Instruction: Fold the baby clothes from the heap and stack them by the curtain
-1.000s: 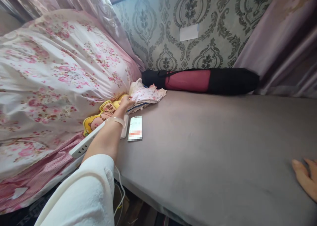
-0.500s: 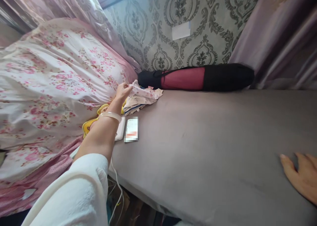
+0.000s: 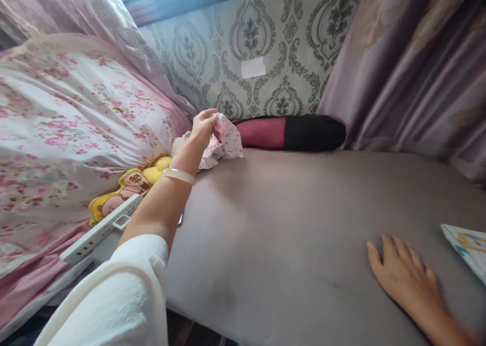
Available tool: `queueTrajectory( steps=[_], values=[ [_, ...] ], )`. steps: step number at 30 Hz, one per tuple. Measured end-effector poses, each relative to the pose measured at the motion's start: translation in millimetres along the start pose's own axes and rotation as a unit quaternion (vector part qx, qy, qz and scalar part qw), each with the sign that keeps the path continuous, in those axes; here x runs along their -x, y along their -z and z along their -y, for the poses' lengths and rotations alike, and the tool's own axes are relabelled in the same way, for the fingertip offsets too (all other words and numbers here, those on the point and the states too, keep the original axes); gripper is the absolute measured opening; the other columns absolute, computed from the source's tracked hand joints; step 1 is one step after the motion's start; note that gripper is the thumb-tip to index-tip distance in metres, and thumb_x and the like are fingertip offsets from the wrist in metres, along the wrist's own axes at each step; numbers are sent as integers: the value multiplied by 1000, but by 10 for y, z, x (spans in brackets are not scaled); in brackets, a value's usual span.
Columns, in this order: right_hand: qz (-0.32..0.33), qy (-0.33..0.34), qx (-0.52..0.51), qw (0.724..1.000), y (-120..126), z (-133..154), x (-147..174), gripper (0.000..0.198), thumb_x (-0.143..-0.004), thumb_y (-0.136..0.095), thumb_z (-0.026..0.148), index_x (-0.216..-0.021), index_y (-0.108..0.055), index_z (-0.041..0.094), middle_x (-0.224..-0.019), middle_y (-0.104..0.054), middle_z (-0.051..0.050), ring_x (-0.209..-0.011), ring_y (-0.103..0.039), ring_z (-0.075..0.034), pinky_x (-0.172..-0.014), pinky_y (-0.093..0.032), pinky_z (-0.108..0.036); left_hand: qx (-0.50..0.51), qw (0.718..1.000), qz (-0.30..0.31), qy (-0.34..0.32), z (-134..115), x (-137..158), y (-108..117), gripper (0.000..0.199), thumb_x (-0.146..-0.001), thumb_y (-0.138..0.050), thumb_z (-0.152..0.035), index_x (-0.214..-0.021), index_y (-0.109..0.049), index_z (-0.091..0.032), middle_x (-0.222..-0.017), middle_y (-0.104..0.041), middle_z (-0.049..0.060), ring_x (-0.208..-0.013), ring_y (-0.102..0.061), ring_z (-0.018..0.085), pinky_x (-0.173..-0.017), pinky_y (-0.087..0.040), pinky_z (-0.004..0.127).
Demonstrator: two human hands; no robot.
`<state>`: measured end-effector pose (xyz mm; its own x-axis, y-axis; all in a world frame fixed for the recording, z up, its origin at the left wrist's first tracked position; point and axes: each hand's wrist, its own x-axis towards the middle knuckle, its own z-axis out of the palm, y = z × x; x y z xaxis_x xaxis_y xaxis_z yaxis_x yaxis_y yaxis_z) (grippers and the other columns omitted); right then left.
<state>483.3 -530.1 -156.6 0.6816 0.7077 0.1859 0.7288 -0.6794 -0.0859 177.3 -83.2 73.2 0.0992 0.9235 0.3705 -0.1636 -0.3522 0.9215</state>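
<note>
My left hand (image 3: 205,125) reaches to the far left part of the grey-covered surface and pinches a white cloth with a small pink print (image 3: 231,136). The cloth hangs from my fingertips, partly raised, its lower part over a crumpled pile of light fabric (image 3: 211,159). What kind of cloth item it is, I cannot make out. Far from it, at the right, my right hand (image 3: 408,275) lies palm down on the grey sheet (image 3: 288,224), fingers a little spread, holding nothing.
A black and red long bag (image 3: 261,133) lies along the wall. Left of my forearm are a white power strip (image 3: 98,229) and yellow plush items (image 3: 132,184) against the floral cover (image 3: 76,108). A printed white item (image 3: 469,247) lies at the right edge.
My left hand has lifted the printed cloth up from the pile. The view has turned right, bringing more of my right hand and the printed item into sight; my forearm now mostly covers the phone.
</note>
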Motion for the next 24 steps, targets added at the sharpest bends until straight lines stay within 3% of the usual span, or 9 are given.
queueTrajectory(
  steps=[4,9,12,16,18,20,24],
  values=[
    [17,61,18,998,141,24,-117,62,-89,-29,45,-120,-62,3,-130,-56,-28,-122,-52,-42,-98,-44,-55,60,997,45,10,-33,257,-403,28,-69,-70,-18,-95,-61,-16,-76,-60,0,-66,-61,12,-68,-53,27],
    [96,91,-166,977,525,476,-445,37,-90,-41,36,-103,-72,20,-100,-73,-13,-93,-69,-31,-82,-52,-43,118,987,106,37,-112,679,-903,46,-65,-62,-9,-110,-58,-15,-83,-60,1,-83,-64,15,-88,-53,33],
    [104,130,-376,912,790,994,-608,29,-91,-46,34,-84,-71,23,-85,-74,-7,-76,-70,-21,-74,-53,-33,152,976,148,53,-148,949,-1174,60,-63,-57,-4,-121,-53,-18,-89,-59,1,-96,-63,17,-96,-49,37],
    [150,64,-609,776,1039,1665,-738,14,-89,-57,26,-89,-68,17,-88,-74,-8,-73,-69,-16,-61,-54,-25,192,959,192,78,-189,1271,-1449,69,-65,-54,-3,-131,-45,-22,-102,-59,2,-107,-60,19,-102,-45,38],
    [168,32,-659,733,1091,1906,-779,12,-91,-56,22,-89,-66,16,-90,-74,-9,-75,-68,-14,-60,-55,-23,203,953,208,83,-212,1401,-1541,73,-65,-51,-3,-134,-42,-23,-107,-58,2,-111,-58,19,-104,-43,39],
    [176,16,-677,714,1094,2081,-814,13,-92,-55,20,-87,-65,15,-92,-73,-9,-76,-68,-13,-60,-56,-21,209,948,223,83,-231,1509,-1604,75,-64,-49,-2,-136,-41,-24,-113,-58,3,-114,-57,19,-105,-43,39],
    [170,-41,-689,703,1001,2292,-890,16,-91,-59,24,-78,-62,16,-88,-72,-8,-71,-68,-14,-55,-55,-22,206,945,244,74,-222,1663,-1658,74,-64,-49,-1,-133,-43,-26,-121,-57,4,-122,-53,20,-103,-45,38]
  ],
)
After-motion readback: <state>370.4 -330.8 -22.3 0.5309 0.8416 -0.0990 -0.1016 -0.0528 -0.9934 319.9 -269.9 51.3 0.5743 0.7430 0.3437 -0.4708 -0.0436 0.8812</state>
